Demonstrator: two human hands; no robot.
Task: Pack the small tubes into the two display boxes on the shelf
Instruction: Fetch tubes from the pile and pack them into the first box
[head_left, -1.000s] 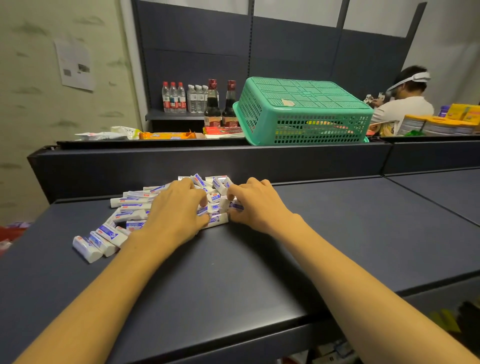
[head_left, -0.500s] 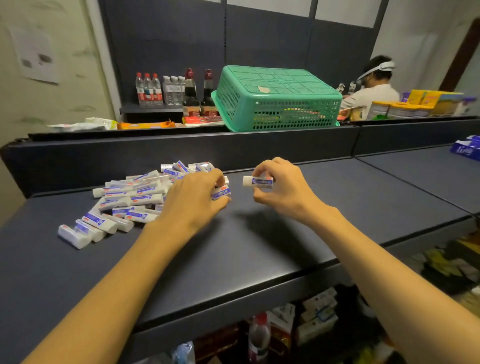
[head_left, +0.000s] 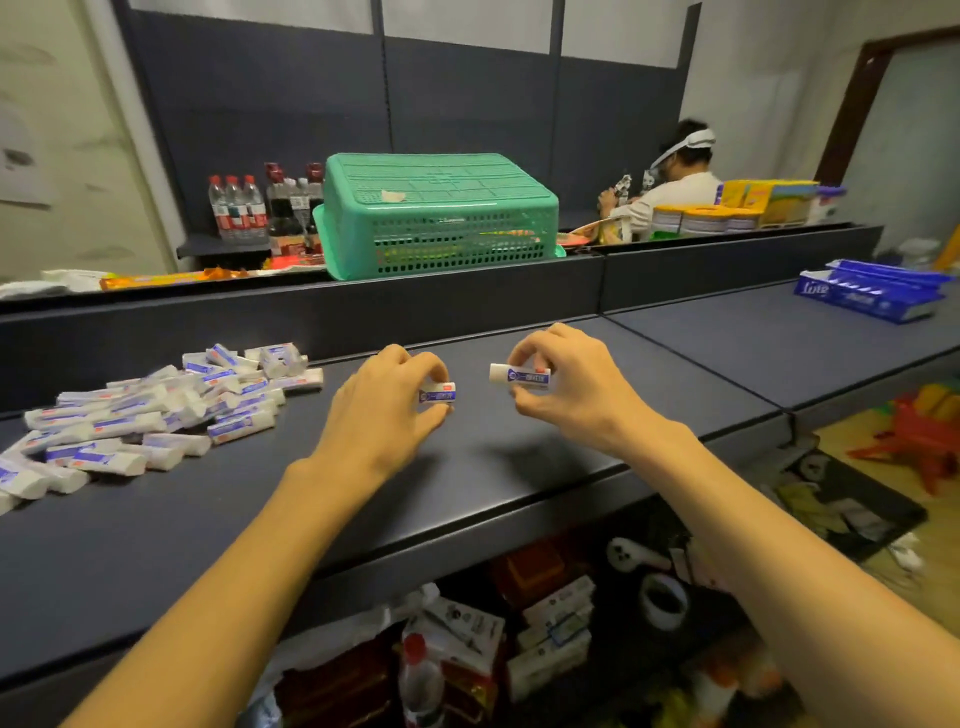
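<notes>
A: Each hand holds one small tube. The left hand (head_left: 387, 402) pinches a tube (head_left: 438, 393) between thumb and fingers just above the shelf (head_left: 467, 467), and the right hand (head_left: 563, 379) holds its own tube (head_left: 519, 375) the same way, a little higher. Both hover near the middle of the shelf, toward its back edge.

B: And the remaining tubes?

A: A loose pile (head_left: 156, 410) lies along the shelf's left end. The blue display boxes (head_left: 872, 293) sit on the adjoining shelf, near its far right edge, well apart from the hands.

B: So the step in hand is the carry.

A: It seems so: picked, not yet packed. The next move probably calls for a long reach rightward to the boxes.

B: What differs from half a second ago?

A: Both hands are farther from the pile, and the boxes, then just entering at the right edge, show fully.
</notes>
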